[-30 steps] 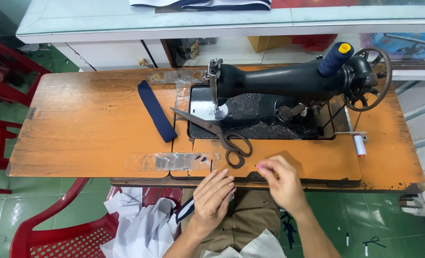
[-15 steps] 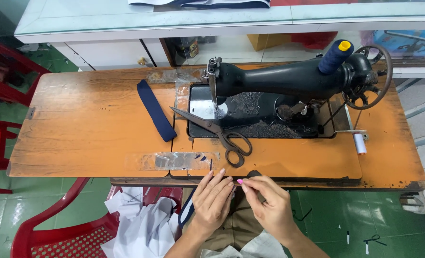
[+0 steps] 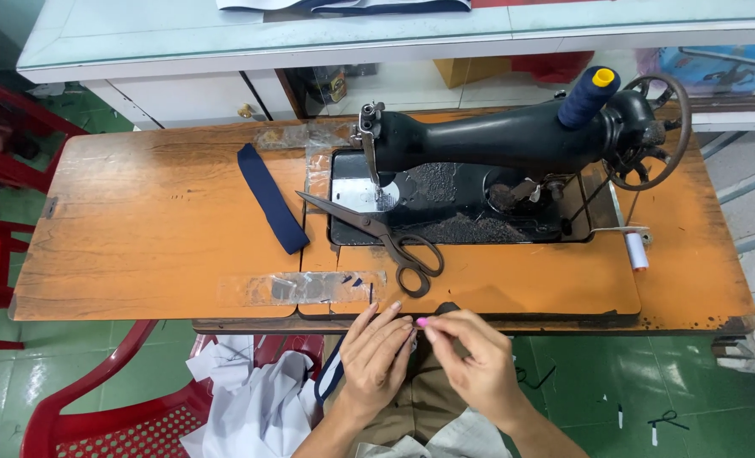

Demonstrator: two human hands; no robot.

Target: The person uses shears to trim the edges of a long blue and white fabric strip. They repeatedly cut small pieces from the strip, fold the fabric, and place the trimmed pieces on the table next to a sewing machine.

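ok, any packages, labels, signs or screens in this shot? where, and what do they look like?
Label: small dark sticker with yellowish print, under the white counter behind the sewing machine; too blurred for detail.
No packages, signs or screens visible.

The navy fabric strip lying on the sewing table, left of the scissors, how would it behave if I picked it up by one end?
The navy fabric strip lies flat against the wooden table, so it probably droops limply rather than holding shape. It looks thin and narrow, likely very light. Being flat cloth, it should not roll, though a push might bunch it.
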